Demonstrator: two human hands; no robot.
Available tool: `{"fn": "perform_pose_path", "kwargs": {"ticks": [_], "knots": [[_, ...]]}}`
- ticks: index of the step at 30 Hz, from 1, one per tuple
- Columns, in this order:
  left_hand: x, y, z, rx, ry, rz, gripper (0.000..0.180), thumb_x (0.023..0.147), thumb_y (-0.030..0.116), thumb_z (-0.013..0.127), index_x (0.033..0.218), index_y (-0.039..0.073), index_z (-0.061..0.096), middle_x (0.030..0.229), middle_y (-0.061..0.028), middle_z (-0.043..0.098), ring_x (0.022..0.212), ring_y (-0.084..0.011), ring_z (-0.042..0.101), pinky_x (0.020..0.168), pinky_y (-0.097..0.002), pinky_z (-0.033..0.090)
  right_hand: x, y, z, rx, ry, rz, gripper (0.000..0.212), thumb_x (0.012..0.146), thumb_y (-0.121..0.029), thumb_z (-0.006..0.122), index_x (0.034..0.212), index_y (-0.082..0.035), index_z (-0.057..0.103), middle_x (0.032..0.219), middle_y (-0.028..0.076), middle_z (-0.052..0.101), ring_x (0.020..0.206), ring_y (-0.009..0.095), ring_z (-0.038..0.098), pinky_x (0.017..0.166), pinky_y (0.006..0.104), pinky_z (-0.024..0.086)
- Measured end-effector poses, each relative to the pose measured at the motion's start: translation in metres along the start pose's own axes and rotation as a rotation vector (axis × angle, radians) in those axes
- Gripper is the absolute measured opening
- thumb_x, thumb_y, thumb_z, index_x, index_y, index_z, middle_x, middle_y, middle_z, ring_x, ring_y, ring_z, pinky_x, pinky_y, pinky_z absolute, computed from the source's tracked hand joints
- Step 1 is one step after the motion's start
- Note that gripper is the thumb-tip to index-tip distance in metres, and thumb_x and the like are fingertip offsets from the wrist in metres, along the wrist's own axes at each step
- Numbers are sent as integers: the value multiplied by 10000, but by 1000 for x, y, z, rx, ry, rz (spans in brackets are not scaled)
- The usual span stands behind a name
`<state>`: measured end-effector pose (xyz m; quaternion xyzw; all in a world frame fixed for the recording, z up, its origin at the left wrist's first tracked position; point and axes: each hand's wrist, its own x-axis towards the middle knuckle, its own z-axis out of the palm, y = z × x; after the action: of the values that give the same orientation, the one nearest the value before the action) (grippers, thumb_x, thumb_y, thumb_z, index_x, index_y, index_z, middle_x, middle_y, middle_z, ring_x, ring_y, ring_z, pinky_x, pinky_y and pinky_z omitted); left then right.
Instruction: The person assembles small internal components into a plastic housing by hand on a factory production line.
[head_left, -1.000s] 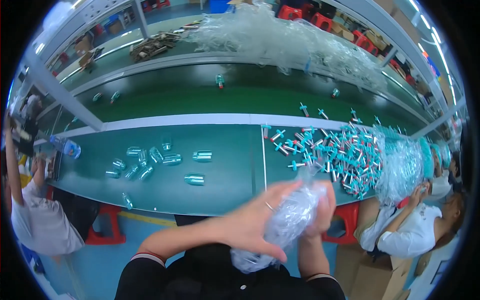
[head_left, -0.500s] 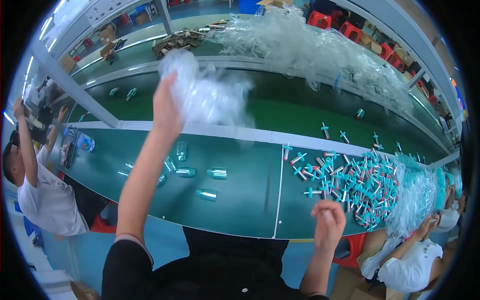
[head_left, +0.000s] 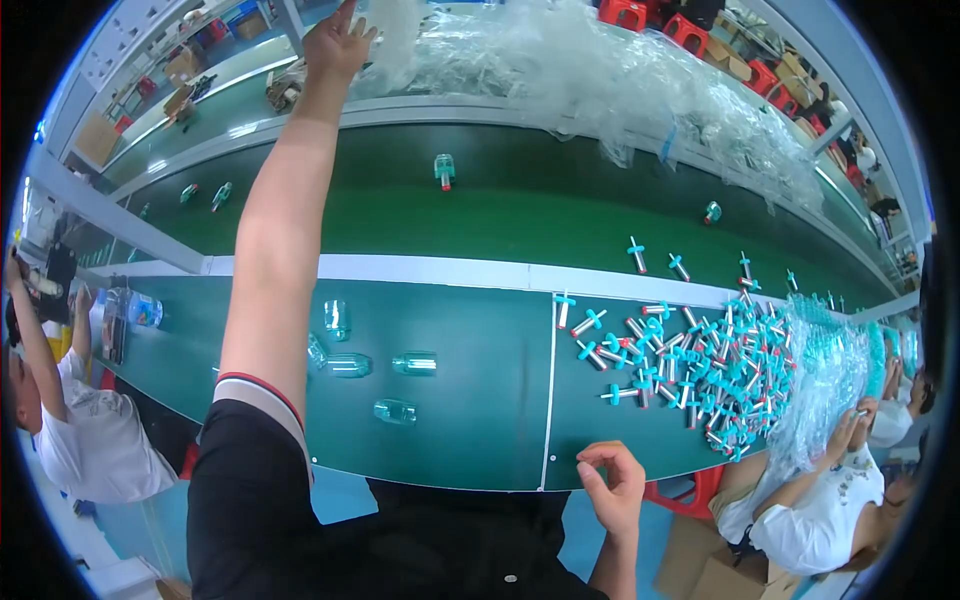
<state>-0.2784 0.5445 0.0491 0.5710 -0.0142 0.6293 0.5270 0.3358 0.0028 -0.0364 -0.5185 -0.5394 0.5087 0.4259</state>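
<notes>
My left arm stretches far across the bench and the green belt. At its end my left hand is open, fingers spread, beside the clear plastic bags heaped on the far ledge. My right hand hovers over the bench's near edge, fingers loosely bent, thumb apart, nothing visible in it. Several clear teal-tinted small bottles lie on the bench left of the dividing strip; my left arm may hide others. Right of the strip is a pile of silver cylinders with teal cross-shaped parts and red ends.
A teal piece with a red end lies on the green belt, with a few others. A white rail separates belt and bench. Co-workers sit at both sides, near a water bottle at left and bagged teal parts at right.
My left hand has moved far forward and let go of the bunched clear plastic bag at the heap. My right hand has lowered slightly left. A teal piece now shows mid-belt.
</notes>
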Motion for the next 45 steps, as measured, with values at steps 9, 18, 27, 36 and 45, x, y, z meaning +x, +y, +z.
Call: {"fn": "perform_pose_path", "kwargs": {"ticks": [9, 18, 27, 36, 45], "knots": [[-51, 1, 60, 268, 822, -168, 369, 1005, 141, 458, 1249, -65, 641, 1401, -174, 649, 1392, -291, 543, 1196, -480, 318, 2, -9, 22, -311, -61, 2, 162, 805, 14, 774, 945, 4, 692, 896, 120, 712, 776, 205, 691, 734, 305, 558], [-138, 27, -89, 2158, 984, -685, 557, 937, 578, 561, 1364, 231, 642, 1378, -175, 619, 1283, -377, 596, 1088, -498, 443, 29, -6, 27, -355, -66, 45, 136, 813, 44, 744, 933, 7, 692, 917, 117, 714, 793, 195, 687, 741, 300, 553], [-63, -48, -92, 1966, 697, -875, 1069, 843, 752, 636, 1534, -32, 414, 1471, -283, 539, 1382, -397, 515, 1163, -489, 382, 26, -16, 20, -471, 57, 183, 155, 833, -5, 771, 962, 11, 686, 897, 126, 689, 793, 250, 698, 708, 324, 558], [-33, -25, -60, 2241, -912, -450, 314, 928, 223, 649, 1221, 114, 673, 1063, -129, 734, 919, -314, 734, 798, -476, 590, 56, -25, 17, -535, 22, -15, 128, 848, 49, 710, 953, -16, 677, 869, 108, 682, 764, 225, 681, 694, 323, 541], [-230, 7, 378, 1379, -571, -889, 488, 856, 239, 809, 1254, 0, 658, 1072, -205, 662, 1005, -384, 663, 898, -454, 554, 293, -1, -19, -1324, 281, -61, 301, 931, -233, 713, 1067, 33, 681, 1040, 270, 703, 927, 468, 688, 830, 529, 553]]}}
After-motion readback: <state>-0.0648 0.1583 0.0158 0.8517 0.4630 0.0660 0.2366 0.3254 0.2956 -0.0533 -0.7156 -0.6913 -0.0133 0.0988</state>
